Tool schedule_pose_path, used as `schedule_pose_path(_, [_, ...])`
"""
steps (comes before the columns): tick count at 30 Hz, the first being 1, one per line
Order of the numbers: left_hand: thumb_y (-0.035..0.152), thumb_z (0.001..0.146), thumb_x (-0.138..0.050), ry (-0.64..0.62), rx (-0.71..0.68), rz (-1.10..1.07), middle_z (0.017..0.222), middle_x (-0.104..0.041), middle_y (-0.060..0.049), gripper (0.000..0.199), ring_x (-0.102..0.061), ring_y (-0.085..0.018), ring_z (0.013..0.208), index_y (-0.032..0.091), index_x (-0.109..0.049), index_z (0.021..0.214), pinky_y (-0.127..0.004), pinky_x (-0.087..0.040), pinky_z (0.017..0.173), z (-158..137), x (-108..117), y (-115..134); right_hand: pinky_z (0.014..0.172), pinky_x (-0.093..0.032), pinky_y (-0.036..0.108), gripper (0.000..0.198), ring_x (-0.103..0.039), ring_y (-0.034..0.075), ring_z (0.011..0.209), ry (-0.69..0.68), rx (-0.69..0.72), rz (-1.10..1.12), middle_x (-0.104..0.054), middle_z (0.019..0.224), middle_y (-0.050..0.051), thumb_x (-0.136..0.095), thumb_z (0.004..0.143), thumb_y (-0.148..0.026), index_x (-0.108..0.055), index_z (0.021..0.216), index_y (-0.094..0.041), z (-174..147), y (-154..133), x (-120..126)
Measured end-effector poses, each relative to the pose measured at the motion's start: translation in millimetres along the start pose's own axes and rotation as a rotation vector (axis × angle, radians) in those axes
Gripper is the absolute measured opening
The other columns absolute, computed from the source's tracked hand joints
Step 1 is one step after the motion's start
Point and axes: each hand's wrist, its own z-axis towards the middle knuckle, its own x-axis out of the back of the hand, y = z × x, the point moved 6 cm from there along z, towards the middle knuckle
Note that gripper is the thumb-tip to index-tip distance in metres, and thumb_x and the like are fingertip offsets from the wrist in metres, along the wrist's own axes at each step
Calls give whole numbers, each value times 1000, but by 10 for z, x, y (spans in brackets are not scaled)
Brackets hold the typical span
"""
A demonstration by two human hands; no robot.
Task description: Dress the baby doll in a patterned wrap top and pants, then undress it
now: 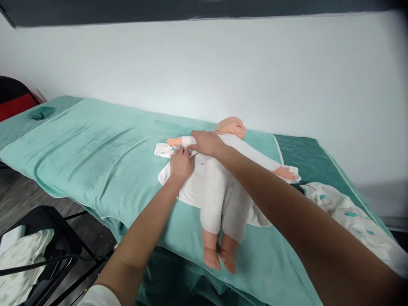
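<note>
A baby doll in a white suit lies on its back, its bare feet toward me and its head turned to the right. Under it spreads a white baby shirt with print-lined cuffs. My left hand has its fingers curled on the shirt by the printed sleeve end, just below the doll's fist. Across the doll's upper arm and shoulder lies my right hand, fingers wrapped round the white sleeve close to my left fingertips. The doll's other arm stretches right over the other cuff.
A light green sheet covers the padded table, which stands against a white wall. Patterned cloth lies at the table's right side. On the floor at left, a black chair holds another printed cloth.
</note>
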Motion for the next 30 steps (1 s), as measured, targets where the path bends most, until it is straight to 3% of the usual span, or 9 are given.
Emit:
schedule_pose_path(6, [39,91,-55,31,265,-522,69,-64,-5,30,-59,-22,71,18,-63,71,-33,-38,68,161,-16,-356,76,-42,37,48,-65,29,96,46,110,82,-71,108,10,-45,95,-63,-62,115,-23,-147,77,32])
schedule_pose_path(12, [25,76,-61,110,330,-847,82,-69,-3,9,-60,-19,79,17,-64,80,-28,-42,71,183,8,-502,79,-40,39,55,-64,31,94,20,142,-21,-71,103,12,-36,96,-67,-66,113,-23,-223,100,7])
schedule_pose_path(15, [20,69,-62,97,338,-1027,74,-63,0,6,-55,-15,71,18,-59,73,-26,-41,68,215,0,-550,79,-39,40,55,-64,31,95,-15,119,-69,-71,103,13,-36,96,-66,-66,113,-23,-260,149,-16])
schedule_pose_path(19, [29,74,-63,98,363,-1056,69,-58,2,12,-51,-12,65,18,-57,74,-25,-40,64,248,14,-601,83,-39,41,53,-63,32,99,-62,75,-106,-71,107,14,-39,97,-63,-66,115,-22,-303,211,-62])
schedule_pose_path(24, [32,83,-62,187,361,-1001,66,-51,4,20,-47,-11,66,19,-53,71,-25,-38,67,201,84,-552,87,-38,44,50,-63,33,102,-89,57,-185,-72,106,16,-44,96,-61,-69,109,-20,-314,197,-181])
schedule_pose_path(26, [30,87,-60,202,300,-890,68,-53,4,19,-49,-12,68,20,-55,72,-25,-37,69,153,118,-451,87,-39,44,48,-62,34,103,-65,59,-194,-71,109,16,-44,97,-59,-67,111,-19,-290,159,-207])
schedule_pose_path(30, [35,97,-51,149,26,-520,76,-63,1,20,-55,-15,72,22,-60,84,-27,-37,70,62,154,-141,87,-39,45,46,-64,34,102,-3,-32,-179,-71,110,19,-43,99,-52,-62,116,-14,-195,101,-211])
